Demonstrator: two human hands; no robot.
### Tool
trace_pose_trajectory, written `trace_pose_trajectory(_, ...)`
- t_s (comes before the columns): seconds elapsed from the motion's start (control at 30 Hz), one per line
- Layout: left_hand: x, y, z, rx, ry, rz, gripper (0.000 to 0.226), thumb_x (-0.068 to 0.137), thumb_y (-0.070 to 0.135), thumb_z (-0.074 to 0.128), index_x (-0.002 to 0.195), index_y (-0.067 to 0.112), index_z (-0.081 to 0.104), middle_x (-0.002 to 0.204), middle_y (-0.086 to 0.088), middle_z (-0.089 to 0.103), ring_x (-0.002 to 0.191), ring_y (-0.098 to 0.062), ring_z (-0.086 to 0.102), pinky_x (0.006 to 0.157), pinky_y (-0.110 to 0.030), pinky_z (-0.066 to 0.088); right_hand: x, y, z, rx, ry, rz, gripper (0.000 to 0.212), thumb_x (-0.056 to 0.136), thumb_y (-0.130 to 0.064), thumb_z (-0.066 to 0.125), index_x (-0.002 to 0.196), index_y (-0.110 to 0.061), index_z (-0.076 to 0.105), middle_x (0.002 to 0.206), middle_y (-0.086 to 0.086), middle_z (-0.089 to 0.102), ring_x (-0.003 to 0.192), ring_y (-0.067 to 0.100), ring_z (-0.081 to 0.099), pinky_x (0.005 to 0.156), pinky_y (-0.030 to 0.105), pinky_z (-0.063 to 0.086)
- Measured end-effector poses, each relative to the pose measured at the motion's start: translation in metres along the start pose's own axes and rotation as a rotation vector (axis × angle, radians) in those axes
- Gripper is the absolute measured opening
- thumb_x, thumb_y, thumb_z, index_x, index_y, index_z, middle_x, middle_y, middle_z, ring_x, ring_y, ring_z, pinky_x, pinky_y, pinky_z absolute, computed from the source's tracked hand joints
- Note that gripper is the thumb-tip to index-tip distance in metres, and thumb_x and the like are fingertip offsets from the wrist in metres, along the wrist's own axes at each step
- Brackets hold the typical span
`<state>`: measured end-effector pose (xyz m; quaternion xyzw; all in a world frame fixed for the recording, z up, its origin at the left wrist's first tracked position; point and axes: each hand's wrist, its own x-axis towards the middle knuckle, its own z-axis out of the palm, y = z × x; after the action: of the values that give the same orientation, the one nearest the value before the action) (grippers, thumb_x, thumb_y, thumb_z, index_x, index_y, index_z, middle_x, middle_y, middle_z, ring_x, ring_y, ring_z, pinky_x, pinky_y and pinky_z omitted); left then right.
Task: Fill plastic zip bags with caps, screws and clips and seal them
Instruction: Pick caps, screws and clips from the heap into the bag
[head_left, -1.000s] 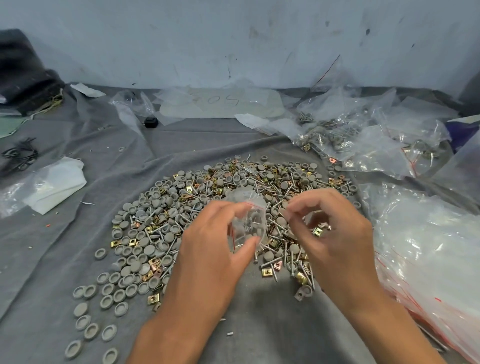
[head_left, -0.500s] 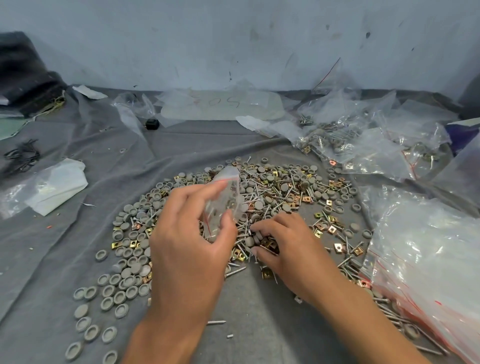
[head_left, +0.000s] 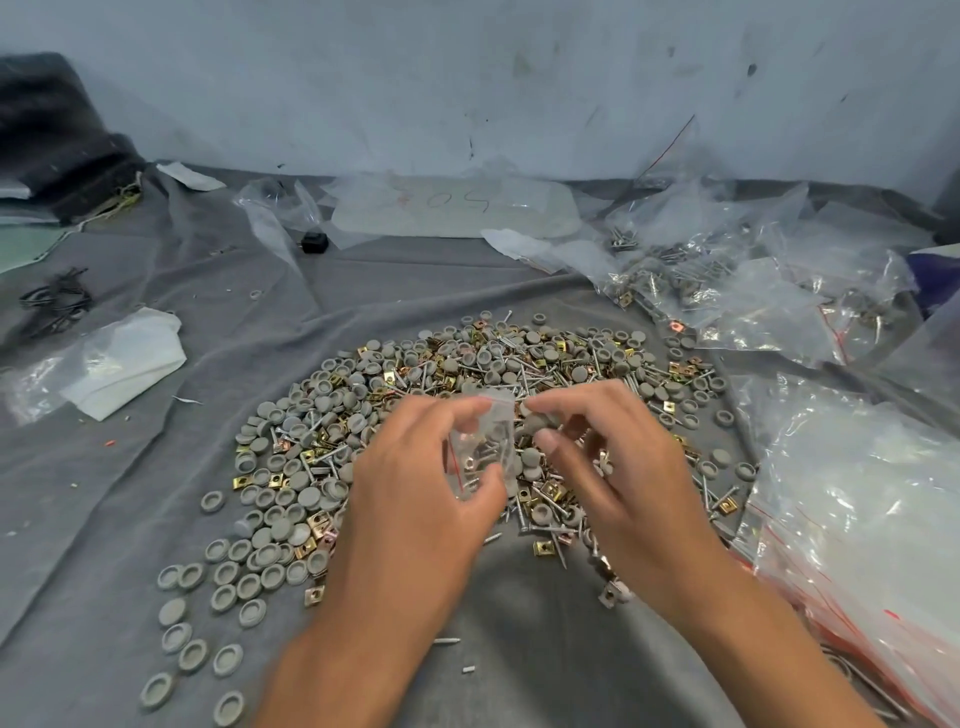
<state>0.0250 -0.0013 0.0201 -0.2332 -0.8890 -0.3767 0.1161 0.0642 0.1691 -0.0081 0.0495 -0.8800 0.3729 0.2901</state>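
Your left hand (head_left: 415, 499) was up over the near-middle of the pile w/ a small clear zip bag (head_left: 483, 447) pinched between thumb below and curled fingers above; the bag stood roughly upright, mouth toward the top, and thru the plastic you could see a few screws and gray bits, count not readable. Your right hand (head_left: 618, 467) sat just beside it, fingers curled, fingertips at the bag's upper right edge; it looked to be holding a gray cap or two at the mouth, but the tips were blurred and partly hid each other, so can't say for sure what it gripped or whether it touched the bag. Both forearms ran off the bottom edge. Under and around your hands lay the pile (head_left: 467, 374): gray caps (head_left: 228, 571) spread to the near left, brass-colored clips (head_left: 543, 546) and screws (head_left: 540, 527) mixed mostly in the middle and right, all on a gray cloth (head_left: 130, 519); your hands covered the pile's near-center part. To the right, a big heap of clear bags w/ red strips (head_left: 857, 519) was cut by the frame edge. Far right-back, filled bags (head_left: 701, 280) lay jumbled, contents hard to sort thru glare. At back-center a flat clear bag (head_left: 457, 208) carried red writing, not legible. On the left were a white folded bag (head_left: 124, 358), a dark wire tangle (head_left: 57, 301), and a dark bundle (head_left: 47, 135) in the corner, partly out of frame.
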Motion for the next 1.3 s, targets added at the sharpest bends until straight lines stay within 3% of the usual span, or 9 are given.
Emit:
trace_pose_trajectory(0.23, -0.001, 0.004, 0.003, -0.029, -0.025, 0.025, 0.044, 0.071, 0.017, 0.077, 0.112, 0.030, 0.068, 0.096, 0.020, 0.054, 0.084, 0.004, 0.053, 0.076, -0.004, 0.036, -0.002, -0.018, 0.008, -0.101, 0.056, -0.222, 0.024, 0.095, -0.020, 0.068, 0.119, -0.018, 0.071, 0.109, -0.006, 0.063, 0.102, 0.012, 0.057, 0.090, 0.024, 0.046)
trace_pose_trajectory(0.37, -0.001, 0.004, 0.001, -0.042, -0.010, 0.005, 0.043, 0.075, 0.019, 0.076, 0.116, 0.028, 0.069, 0.096, 0.019, 0.056, 0.085, 0.003, 0.054, 0.077, -0.004, 0.037, -0.002, -0.016, 0.007, -0.045, 0.092, -0.173, 0.025, 0.095, -0.026, 0.067, 0.121, -0.027, 0.065, 0.104, -0.020, 0.057, 0.096, -0.007, 0.051, 0.085, 0.009, 0.037)
trace_pose_trajectory(0.47, -0.001, 0.004, -0.002, -0.036, 0.025, -0.009, 0.045, 0.077, 0.019, 0.078, 0.120, 0.027, 0.068, 0.098, 0.018, 0.057, 0.088, 0.001, 0.055, 0.078, -0.004, 0.037, 0.000, -0.005, 0.004, -0.070, 0.117, -0.054, 0.021, 0.093, -0.023, 0.071, 0.112, -0.029, 0.064, 0.097, -0.020, 0.058, 0.090, -0.005, 0.055, 0.079, 0.005, 0.036)
trace_pose_trajectory(0.57, -0.001, 0.006, -0.006, -0.052, 0.091, -0.015, 0.046, 0.079, 0.022, 0.076, 0.123, 0.031, 0.064, 0.102, 0.019, 0.056, 0.092, 0.003, 0.054, 0.079, -0.006, 0.039, -0.002, 0.009, 0.004, -0.156, -0.112, 0.137, 0.021, 0.092, -0.026, 0.072, 0.109, -0.034, 0.063, 0.098, -0.023, 0.059, 0.093, -0.004, 0.055, 0.081, 0.012, 0.041)
trace_pose_trajectory(0.7, -0.001, 0.007, -0.010, -0.091, 0.257, -0.024, 0.046, 0.080, 0.014, 0.079, 0.124, 0.022, 0.066, 0.107, 0.013, 0.059, 0.094, 0.005, 0.054, 0.083, -0.003, 0.037, -0.011, 0.017, 0.016, -0.333, -0.419, 0.196, 0.032, 0.094, -0.042, 0.068, 0.125, -0.040, 0.059, 0.115, -0.020, 0.055, 0.110, 0.005, 0.048, 0.093, 0.029, 0.046)
trace_pose_trajectory(0.9, -0.001, 0.005, -0.007, -0.065, 0.201, -0.018, 0.048, 0.080, 0.012, 0.078, 0.126, 0.022, 0.066, 0.108, 0.010, 0.059, 0.092, 0.004, 0.053, 0.082, -0.001, 0.035, -0.011, 0.012, 0.027, -0.374, -0.337, 0.155, 0.014, 0.092, -0.034, 0.069, 0.104, -0.034, 0.061, 0.094, -0.018, 0.060, 0.092, 0.011, 0.051, 0.075, 0.031, 0.044)
trace_pose_trajectory(1.07, -0.001, 0.003, -0.006, -0.016, 0.122, -0.025, 0.047, 0.081, 0.017, 0.078, 0.126, 0.020, 0.065, 0.108, 0.010, 0.058, 0.090, 0.005, 0.052, 0.082, -0.002, 0.035, -0.007, 0.015, 0.018, -0.141, -0.287, 0.266, 0.014, 0.090, -0.030, 0.075, 0.098, -0.039, 0.066, 0.091, -0.024, 0.064, 0.086, -0.004, 0.056, 0.074, 0.021, 0.048)
trace_pose_trajectory(1.17, -0.001, 0.003, -0.005, -0.004, 0.096, -0.016, 0.048, 0.080, 0.019, 0.078, 0.125, 0.023, 0.064, 0.107, 0.012, 0.058, 0.088, 0.004, 0.052, 0.082, -0.003, 0.036, -0.003, 0.010, -0.001, 0.043, -0.180, 0.252, 0.019, 0.087, -0.033, 0.079, 0.096, -0.043, 0.066, 0.090, -0.026, 0.068, 0.083, 0.001, 0.061, 0.067, 0.010, 0.043)
trace_pose_trajectory(1.3, -0.001, 0.004, -0.001, 0.006, 0.049, -0.003, 0.048, 0.081, 0.026, 0.077, 0.126, 0.027, 0.063, 0.106, 0.019, 0.054, 0.091, 0.008, 0.052, 0.083, 0.000, 0.034, -0.001, -0.007, -0.015, 0.246, -0.015, 0.140, 0.018, 0.087, -0.037, 0.078, 0.102, -0.037, 0.069, 0.088, -0.025, 0.066, 0.074, 0.007, 0.059, 0.064, 0.012, 0.041)
